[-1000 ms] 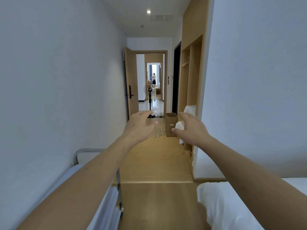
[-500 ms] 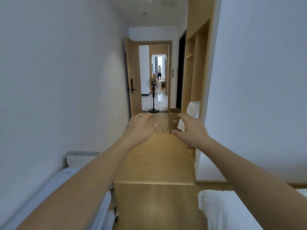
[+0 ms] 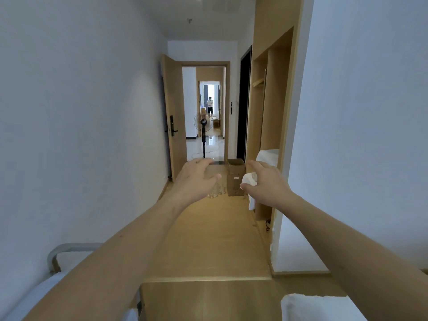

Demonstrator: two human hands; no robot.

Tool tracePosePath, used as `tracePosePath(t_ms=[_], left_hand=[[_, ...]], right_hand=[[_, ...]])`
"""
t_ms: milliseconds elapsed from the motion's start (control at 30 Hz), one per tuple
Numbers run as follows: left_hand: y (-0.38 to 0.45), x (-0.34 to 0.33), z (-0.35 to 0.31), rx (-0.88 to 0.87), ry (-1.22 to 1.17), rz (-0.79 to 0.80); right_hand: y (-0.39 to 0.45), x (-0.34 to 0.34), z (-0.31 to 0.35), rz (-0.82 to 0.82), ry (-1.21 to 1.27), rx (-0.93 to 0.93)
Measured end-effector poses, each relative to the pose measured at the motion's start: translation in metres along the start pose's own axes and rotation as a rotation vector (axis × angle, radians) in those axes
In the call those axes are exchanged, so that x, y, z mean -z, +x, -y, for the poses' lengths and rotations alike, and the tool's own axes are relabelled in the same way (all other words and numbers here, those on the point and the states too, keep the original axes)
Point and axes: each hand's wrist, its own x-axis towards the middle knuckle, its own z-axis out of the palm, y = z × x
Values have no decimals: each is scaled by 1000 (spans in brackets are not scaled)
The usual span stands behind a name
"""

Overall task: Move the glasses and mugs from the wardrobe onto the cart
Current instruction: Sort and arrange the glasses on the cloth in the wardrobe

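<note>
A: Where are the hands?

B: Both are stretched out ahead. The left hand (image 3: 196, 179) has relaxed, spread fingers and holds nothing. The right hand (image 3: 266, 184) seems to pinch a white cloth (image 3: 249, 179).

A: And the glassware?

B: A cluster of clear glasses (image 3: 216, 192) stands on the wooden floor (image 3: 208, 239) down the corridor, just beside a cardboard box (image 3: 235, 177). The wardrobe (image 3: 268, 126) opens on the right; the cart (image 3: 69, 253) sits at lower left. I see no mugs.

A: Risks?

B: Likely a kick or clink: floor-level glasses are easy to knock while walking up. A cloth-filled hand would grip slick glass poorly.

A: The room?

B: Narrow white-walled hall, open door (image 3: 172, 117), standing fan (image 3: 203, 126) beyond.
</note>
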Motion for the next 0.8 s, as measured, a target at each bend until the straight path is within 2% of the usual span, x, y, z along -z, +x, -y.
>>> tracePosePath(t_ms=[367, 800], left_hand=[[129, -18, 96, -30, -6, 33], [244, -80, 160, -35, 23, 47]], right_hand=[[135, -69, 7, -8, -16, -37], [263, -139, -39, 8, -22, -42]])
